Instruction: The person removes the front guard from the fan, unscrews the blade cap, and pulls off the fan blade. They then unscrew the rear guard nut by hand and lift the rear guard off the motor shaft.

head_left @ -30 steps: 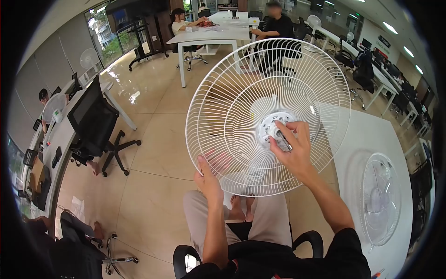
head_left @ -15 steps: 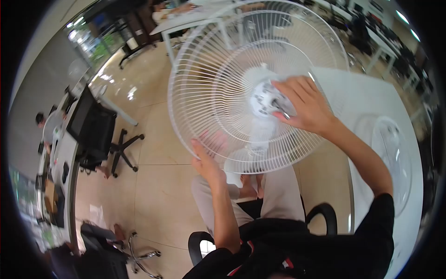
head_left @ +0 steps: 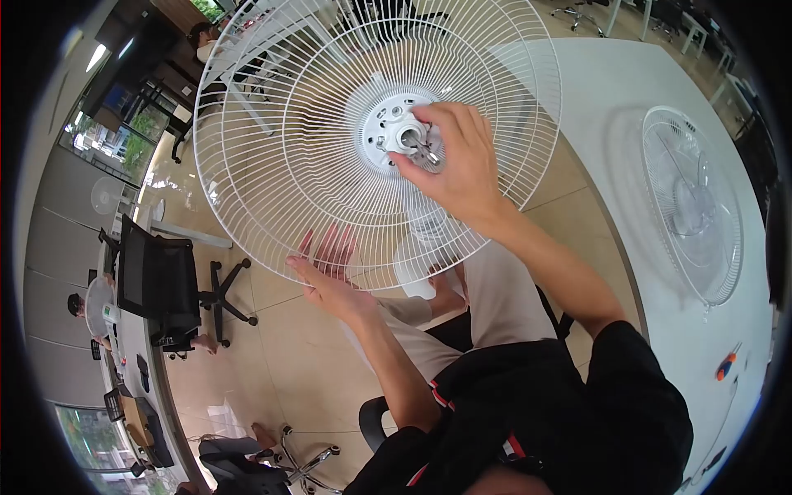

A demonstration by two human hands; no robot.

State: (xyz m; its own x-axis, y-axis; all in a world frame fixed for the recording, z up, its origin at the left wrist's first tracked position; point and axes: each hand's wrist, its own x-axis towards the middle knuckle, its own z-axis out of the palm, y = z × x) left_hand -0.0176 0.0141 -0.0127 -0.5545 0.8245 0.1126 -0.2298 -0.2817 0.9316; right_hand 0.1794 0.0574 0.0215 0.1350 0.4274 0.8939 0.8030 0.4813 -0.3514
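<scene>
A large white wire fan guard (head_left: 260, 144) stands upright in front of me, with a round white hub plate (head_left: 373, 132) at its middle. My right hand (head_left: 466, 169) curls its thumb and fingers around a white plastic nut (head_left: 403, 132) at the hub, beside a short metal shaft (head_left: 431, 155). At the guard's lower left rim is my left hand (head_left: 338, 297), its thumb in front and its fingers behind the wires. Below the hub, partly hidden by the guard, are the fan's white post and round base (head_left: 412, 271).
To the right, a white table (head_left: 590, 91) bears another fan guard (head_left: 693, 202) with clear fan blades, and an orange-handled screwdriver (head_left: 726, 367). A black office chair (head_left: 161, 280) stands at left, by a desk where a person (head_left: 77, 305) sits.
In my view the fan guard and both hands have shifted left, and more of the right table shows. My right hand stays at the hub and my left at the rim.
</scene>
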